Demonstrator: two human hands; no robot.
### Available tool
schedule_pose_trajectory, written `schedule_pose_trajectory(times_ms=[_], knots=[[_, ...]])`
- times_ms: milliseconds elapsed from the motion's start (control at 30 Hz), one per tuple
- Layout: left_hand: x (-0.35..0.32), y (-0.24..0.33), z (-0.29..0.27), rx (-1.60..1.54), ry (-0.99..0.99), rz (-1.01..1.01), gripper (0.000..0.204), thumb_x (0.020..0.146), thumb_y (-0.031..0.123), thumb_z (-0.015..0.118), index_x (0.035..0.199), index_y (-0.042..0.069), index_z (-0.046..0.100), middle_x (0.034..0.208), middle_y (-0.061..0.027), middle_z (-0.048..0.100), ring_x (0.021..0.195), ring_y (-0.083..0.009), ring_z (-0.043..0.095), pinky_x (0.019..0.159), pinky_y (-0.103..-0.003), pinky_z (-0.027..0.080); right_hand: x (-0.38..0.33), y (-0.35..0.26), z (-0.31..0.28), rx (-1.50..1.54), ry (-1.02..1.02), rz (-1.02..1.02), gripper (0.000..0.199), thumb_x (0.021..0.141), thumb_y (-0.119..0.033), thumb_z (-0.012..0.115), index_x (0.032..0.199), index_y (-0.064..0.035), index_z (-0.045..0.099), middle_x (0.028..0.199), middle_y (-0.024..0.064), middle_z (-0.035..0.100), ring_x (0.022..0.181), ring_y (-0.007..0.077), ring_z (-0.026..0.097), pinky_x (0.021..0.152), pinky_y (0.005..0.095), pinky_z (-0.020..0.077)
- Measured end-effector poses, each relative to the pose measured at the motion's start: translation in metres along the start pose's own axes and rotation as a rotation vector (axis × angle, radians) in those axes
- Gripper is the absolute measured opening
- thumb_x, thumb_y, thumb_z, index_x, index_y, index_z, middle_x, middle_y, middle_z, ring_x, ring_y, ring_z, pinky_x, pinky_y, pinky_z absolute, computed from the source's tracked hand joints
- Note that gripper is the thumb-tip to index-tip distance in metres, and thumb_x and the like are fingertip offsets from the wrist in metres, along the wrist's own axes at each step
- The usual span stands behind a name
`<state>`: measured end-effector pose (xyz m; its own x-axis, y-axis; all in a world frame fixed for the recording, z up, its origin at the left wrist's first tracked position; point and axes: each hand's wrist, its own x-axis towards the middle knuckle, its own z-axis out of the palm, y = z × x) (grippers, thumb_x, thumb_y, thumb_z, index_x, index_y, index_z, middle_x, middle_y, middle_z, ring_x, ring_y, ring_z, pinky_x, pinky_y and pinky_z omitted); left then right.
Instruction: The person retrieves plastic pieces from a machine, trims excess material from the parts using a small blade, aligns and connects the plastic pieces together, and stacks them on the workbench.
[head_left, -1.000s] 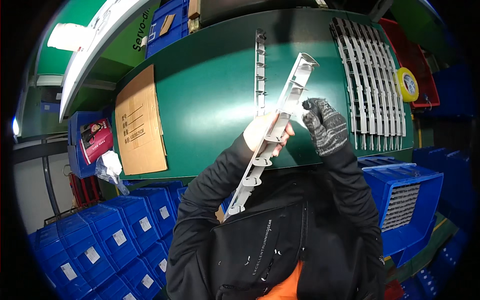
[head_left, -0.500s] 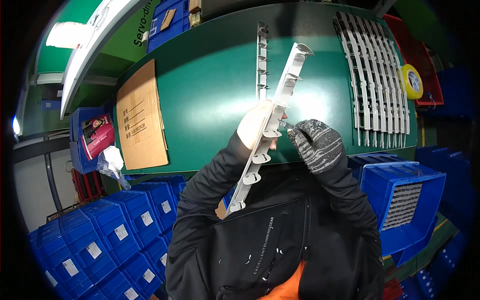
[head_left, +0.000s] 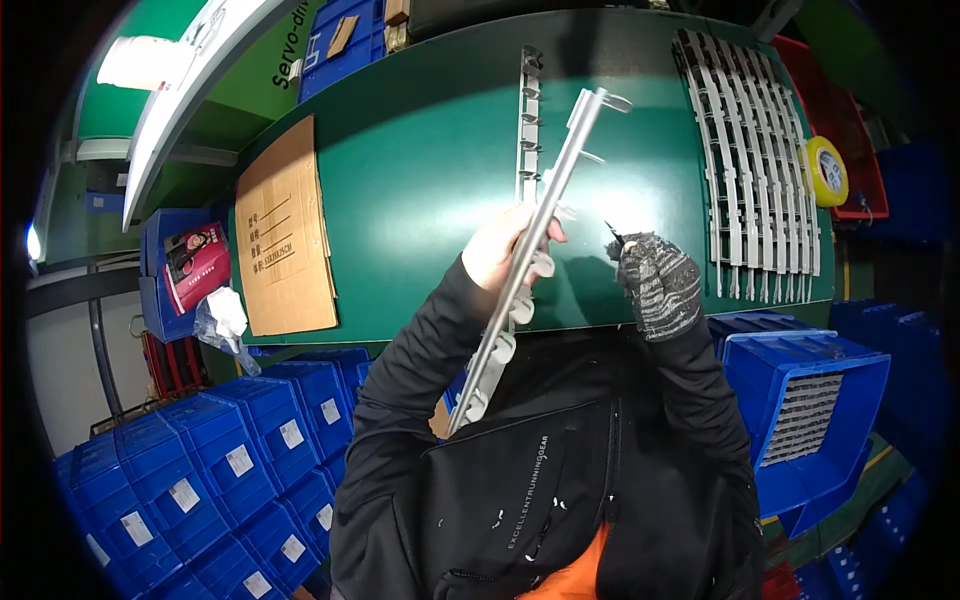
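Note:
My left hand (head_left: 494, 250), bare, is closed around the middle of a long light-grey rail (head_left: 567, 165) with curved tabs along one side. The rail slants from my jacket up over the green table, its narrow edge turned up. To the right, apart from the rail, is my right hand (head_left: 662, 290) in a grey-and-black knitted glove. Its fingers are closed on a thin dark pointed tool (head_left: 614, 233), whose tip points up and left; its exact kind is unclear. Beyond my left hand, a similar rail (head_left: 530, 115) lies on the table, its near end hidden.
Several tabbed rails (head_left: 755, 170) lie side by side at the right of the green table (head_left: 420, 170). Beside them are a yellow tape roll (head_left: 828, 171) and a red bin (head_left: 868, 190). A flat cardboard piece (head_left: 285, 235) lies left. Blue crates (head_left: 205, 455) stand lower left, another crate (head_left: 800, 350) lower right.
The rail has turned about its length in my left hand, so its narrow edge now shows. My right hand has moved right, away from the rail, and the dark tool is now visible.

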<state>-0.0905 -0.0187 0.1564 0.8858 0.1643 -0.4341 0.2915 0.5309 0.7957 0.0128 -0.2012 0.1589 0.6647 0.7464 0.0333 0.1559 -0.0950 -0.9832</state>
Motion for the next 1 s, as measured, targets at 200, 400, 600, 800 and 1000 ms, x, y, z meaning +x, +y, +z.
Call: schedule_pose_trajectory(times_ms=[200, 400, 600, 800, 1000], knots=[[0.000, 0.000, -0.001, 0.600, 0.120, 0.377, 0.021, 0.082, 0.017, 0.049, 0.072, -0.001, 0.050, 0.067, -0.0059, 0.045, 0.059, -0.0140, 0.042, 0.056, -0.025, 0.036, 0.019, -0.017, 0.001, -0.023, -0.083, -0.047, 0.025, 0.086, -0.019, 0.043, 0.085, 0.0007, 0.057, 0.056, 0.0042, 0.050, 0.050, 0.0096, 0.046, 0.047, 0.0246, 0.0372], [0.000, -0.004, 0.004, 0.632, 0.106, 0.503, 0.025, 0.081, 0.015, 0.049, 0.063, -0.001, 0.047, 0.064, -0.0048, 0.045, 0.059, -0.0134, 0.042, 0.056, -0.025, 0.035, 0.024, -0.012, 0.001, -0.418, 0.058, -0.319, 0.016, 0.082, -0.012, 0.044, 0.085, -0.0017, 0.056, 0.062, 0.0111, 0.053, 0.053, 0.0222, 0.053, 0.051, 0.0313, 0.0412], [0.001, -0.007, 0.008, 0.611, 0.104, 0.469, 0.022, 0.080, 0.013, 0.052, 0.062, 0.000, 0.049, 0.071, -0.0033, 0.047, 0.063, -0.0096, 0.041, 0.058, -0.022, 0.033, 0.018, -0.006, 0.004, -0.478, 0.067, -0.334, 0.018, 0.082, -0.015, 0.045, 0.081, -0.0017, 0.056, 0.066, 0.0127, 0.055, 0.055, 0.0218, 0.053, 0.052, 0.0310, 0.0416], [0.019, -0.021, -0.005, 0.857, 0.223, 0.419, 0.023, 0.076, 0.010, 0.055, 0.057, -0.001, 0.049, 0.063, -0.0062, 0.046, 0.059, -0.0135, 0.043, 0.056, -0.024, 0.035, 0.008, -0.010, 0.000, 0.133, -0.435, -0.213, 0.029, 0.082, -0.031, 0.050, 0.072, -0.0032, 0.054, 0.053, 0.0014, 0.048, 0.045, 0.0087, 0.045, 0.039, 0.0227, 0.0334], [0.012, -0.022, -0.005, 0.582, 0.120, 0.401, 0.028, 0.082, 0.019, 0.048, 0.062, 0.000, 0.046, 0.063, -0.0030, 0.040, 0.059, -0.0113, 0.037, 0.056, -0.024, 0.031, 0.013, 0.006, 0.000, 0.650, 0.098, 0.433, 0.016, 0.084, -0.015, 0.049, 0.092, -0.0015, 0.051, 0.063, 0.0034, 0.052, 0.047, 0.0056, 0.044, 0.040, 0.0169, 0.0356]])
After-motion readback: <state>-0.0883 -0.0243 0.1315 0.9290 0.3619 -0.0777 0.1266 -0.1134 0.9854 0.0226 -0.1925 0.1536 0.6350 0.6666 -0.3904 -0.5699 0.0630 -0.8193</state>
